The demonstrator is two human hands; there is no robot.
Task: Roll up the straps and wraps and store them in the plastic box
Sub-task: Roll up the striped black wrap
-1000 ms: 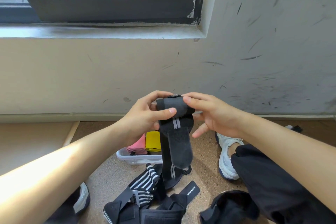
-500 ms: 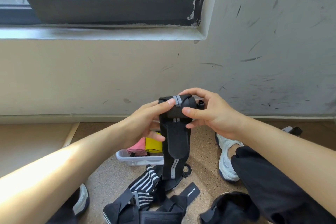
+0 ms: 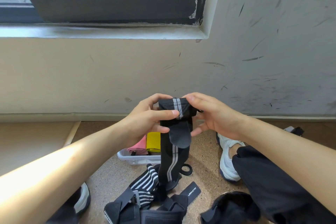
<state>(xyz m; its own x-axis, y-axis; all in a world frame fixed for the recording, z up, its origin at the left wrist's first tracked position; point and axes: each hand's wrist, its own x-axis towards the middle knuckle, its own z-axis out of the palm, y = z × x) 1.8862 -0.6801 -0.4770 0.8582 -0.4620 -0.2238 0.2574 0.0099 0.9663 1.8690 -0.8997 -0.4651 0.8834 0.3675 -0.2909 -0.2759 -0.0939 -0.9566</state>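
Both hands held one black wrap (image 3: 175, 108) with grey stripes in the air, above the box and in front of the wall. Its top end was rolled into a short bundle. The left hand (image 3: 145, 121) pinched that bundle, thumb laid across the front and fingers curled behind. The right hand (image 3: 215, 114) gripped the other side with its upper fingers bent over the top, while its lower fingers hung loosely spread beneath. A dark flap drooped from the roll, and the unrolled tail hung straight down to the floor (image 3: 203, 151), where it met a pile (image 3: 143, 185) of black and striped straps.

Behind the tail stood the clear plastic box (image 3: 127, 156) on the floor, holding a pink roll (image 3: 138, 146) and a yellow roll (image 3: 153, 142) side by side. To the right sat a white shoe (image 3: 227, 158) below a black trouser leg (image 3: 272, 178). The scuffed wall (image 3: 91, 78) rose beyond, with a dark-framed window (image 3: 112, 5) above its sill.
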